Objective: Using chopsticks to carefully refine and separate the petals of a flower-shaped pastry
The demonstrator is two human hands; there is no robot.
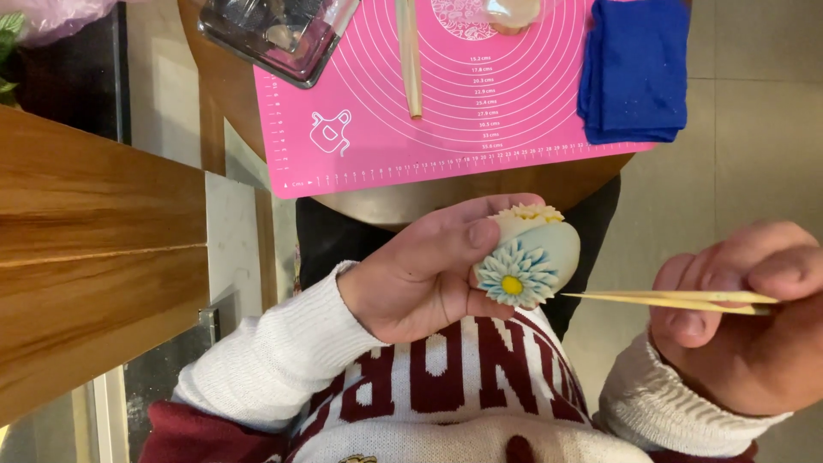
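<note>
Round brown wooden tabletop (531,184): occupies the frame from ten to one o'clock; its curved near edge runs just above the hands.

Pink silicone pastry mat with printed rings and rulers (377,129): lies flat on the tabletop, its lower edge near the tabletop rim. It carries the working items, apparently to keep the wood clean.

Folded dark blue cloth (636,69): at one o'clock, overlapping the mat's right edge, within reach for wiping.

Clear plastic tray with dark contents (274,34): at eleven o'clock on the mat's corner; contents too blurred to identify.

Pale wooden stick (410,60): lies lengthwise on the mat at twelve o'clock, apart from the tray.

Left hand (420,279): at frame centre, off the tabletop and held over the lap. Its fingers are closed around a small pale egg-shaped sweet with a blue-petalled, yellow-centred flower (527,261), flower face turned toward three o'clock for access.

Right hand (746,317): at four o'clock, fingers pinched shut on a thin pale wooden pick (669,299). The pick's tip points toward nine o'clock and sits just beside the flower's edge; contact cannot be confirmed.

Open room: free space between the two hands and below the tabletop rim.
</note>
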